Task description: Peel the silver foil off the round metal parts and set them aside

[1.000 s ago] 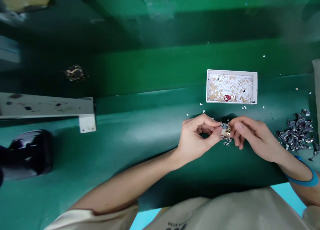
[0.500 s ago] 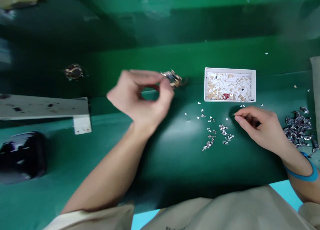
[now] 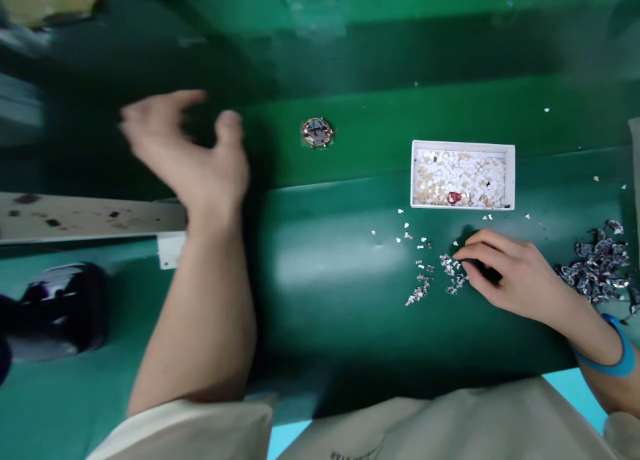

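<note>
My left hand (image 3: 193, 150), blurred by motion, is raised at the left with thumb and fingers spread and nothing in it. To its right, a round watch-like piece (image 3: 317, 133) with a gold-coloured rim lies alone on the green mat. My right hand (image 3: 510, 270) is low over the mat, its thumb and index finger slightly parted at the edge of a small cluster of tiny metal clips (image 3: 451, 265). Another cluster of metal clips (image 3: 418, 290) lies just left of that one. Whether a fingertip touches a clip is too small to tell.
A white box (image 3: 510, 177) holds many small white and tan bits and a red ring-like piece (image 3: 454, 198). Dark shiny metal parts (image 3: 597, 263) are heaped at the right. A white bracket (image 3: 171, 248) and a glossy black object (image 3: 65, 307) stand at the left.
My left hand has let go of the round watch-like piece and swung left, opening. It now covers the spot where a second round piece lay. My right hand has moved nearer the clips.
</note>
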Action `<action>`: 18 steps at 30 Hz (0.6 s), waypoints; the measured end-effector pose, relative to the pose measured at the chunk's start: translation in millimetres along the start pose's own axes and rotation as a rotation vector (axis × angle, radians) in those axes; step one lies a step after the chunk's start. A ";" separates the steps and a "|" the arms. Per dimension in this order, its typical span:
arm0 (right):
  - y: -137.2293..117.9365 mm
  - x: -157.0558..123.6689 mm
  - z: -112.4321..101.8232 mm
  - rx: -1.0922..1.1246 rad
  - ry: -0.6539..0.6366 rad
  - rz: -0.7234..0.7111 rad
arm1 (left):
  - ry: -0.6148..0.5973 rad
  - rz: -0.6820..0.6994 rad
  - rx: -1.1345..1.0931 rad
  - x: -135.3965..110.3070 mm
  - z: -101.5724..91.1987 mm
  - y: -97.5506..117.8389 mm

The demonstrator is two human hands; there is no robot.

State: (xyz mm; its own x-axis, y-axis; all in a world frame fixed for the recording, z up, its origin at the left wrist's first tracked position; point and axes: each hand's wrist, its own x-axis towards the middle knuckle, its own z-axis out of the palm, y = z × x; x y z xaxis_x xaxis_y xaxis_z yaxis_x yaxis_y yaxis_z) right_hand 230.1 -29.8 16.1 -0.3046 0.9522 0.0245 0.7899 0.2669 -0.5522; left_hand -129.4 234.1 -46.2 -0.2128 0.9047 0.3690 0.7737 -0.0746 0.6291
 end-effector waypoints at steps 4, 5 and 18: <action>2.4 -1.8 -4.4 0.040 -0.035 0.011 | -0.010 -0.137 0.192 16.6 -17.8 -29.5; 2.1 -1.7 -4.8 0.049 -0.045 0.007 | -0.025 -0.196 0.186 18.9 -16.8 -33.8; 3.8 -1.6 -8.5 0.114 -0.041 0.061 | -0.093 -0.051 0.108 15.0 -16.7 -20.9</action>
State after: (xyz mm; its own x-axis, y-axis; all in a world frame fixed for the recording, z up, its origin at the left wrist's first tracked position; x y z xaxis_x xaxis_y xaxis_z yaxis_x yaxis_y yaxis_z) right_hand 238.1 -29.0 21.1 -0.2806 0.9588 -0.0448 0.7427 0.1873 -0.6430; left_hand -158.7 242.3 -42.4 -0.2011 0.9415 0.2704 0.8240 0.0133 0.5665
